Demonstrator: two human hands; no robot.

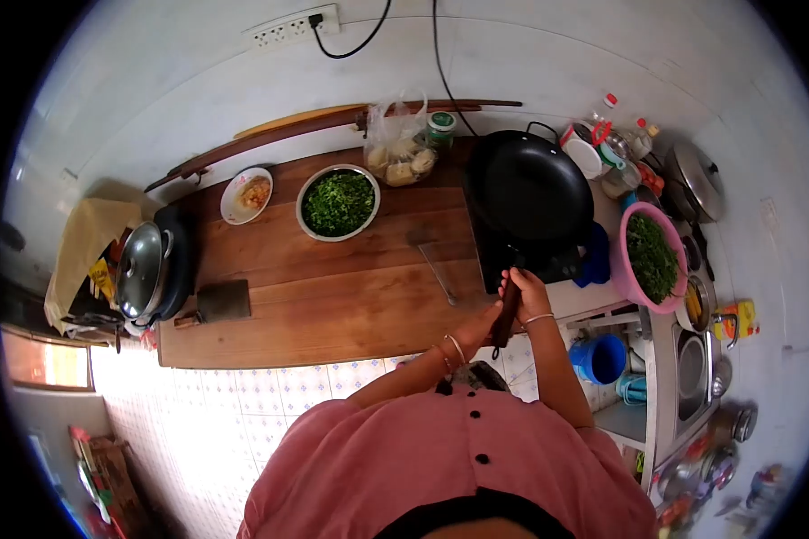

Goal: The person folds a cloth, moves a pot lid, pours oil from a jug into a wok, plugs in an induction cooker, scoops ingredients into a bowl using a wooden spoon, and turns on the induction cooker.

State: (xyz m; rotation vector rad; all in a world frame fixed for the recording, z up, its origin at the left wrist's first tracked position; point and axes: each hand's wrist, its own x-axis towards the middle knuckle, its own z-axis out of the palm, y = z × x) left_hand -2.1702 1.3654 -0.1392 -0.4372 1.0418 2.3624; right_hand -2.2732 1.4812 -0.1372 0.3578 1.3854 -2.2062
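Observation:
A black wok [530, 189] sits on a dark cooktop at the right part of the wooden counter, its brown handle [506, 314] pointing toward me. My right hand [528, 295] is wrapped round the handle near the pan. My left hand [482, 322] lies against the handle's left side, and its fingers are partly hidden, so its grip is unclear. To the left, a metal spatula [436, 269] rests on the counter. Farther left stand a steel bowl of chopped greens [338, 203] and a white bowl with chopped pieces [246, 195].
A cleaver [223, 301] and a lidded pan [142, 269] are at the left. A bag of pale food [400, 157] and a green-lidded jar [440, 130] stand at the back. Right of the wok are jars, a pink basin of greens [652, 256] and a blue cloth [595, 256].

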